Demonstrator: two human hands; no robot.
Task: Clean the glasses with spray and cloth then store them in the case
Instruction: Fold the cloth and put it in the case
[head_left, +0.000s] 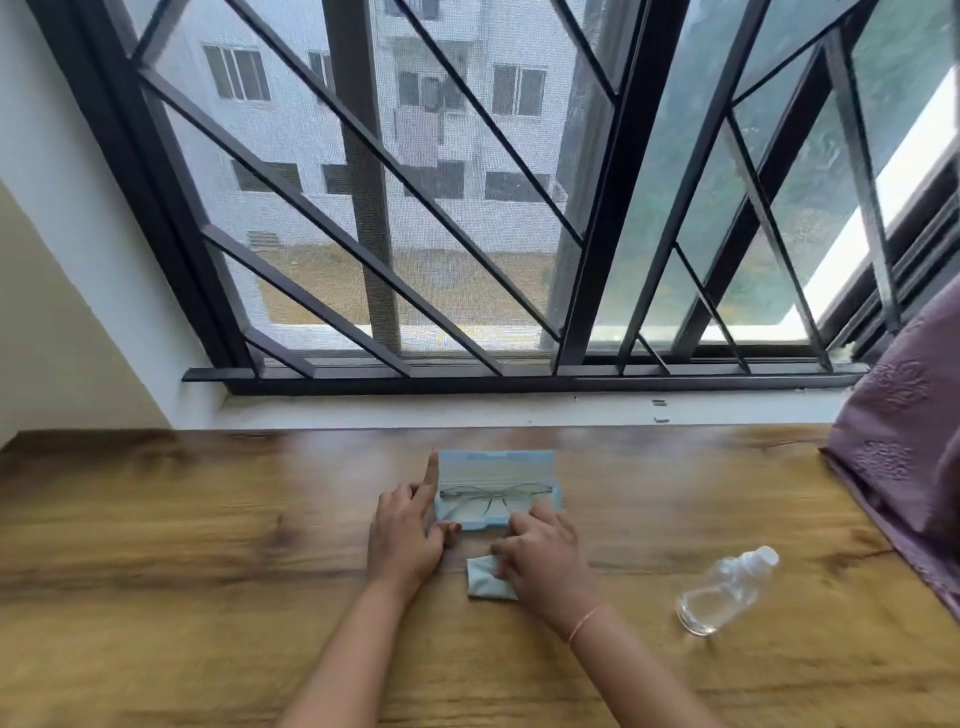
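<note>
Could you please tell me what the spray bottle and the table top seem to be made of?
Spray bottle: clear, glossy, probably plastic; you can see through its body. Table top: wood or wood-look laminate, with brown grain and a soft sheen.
</note>
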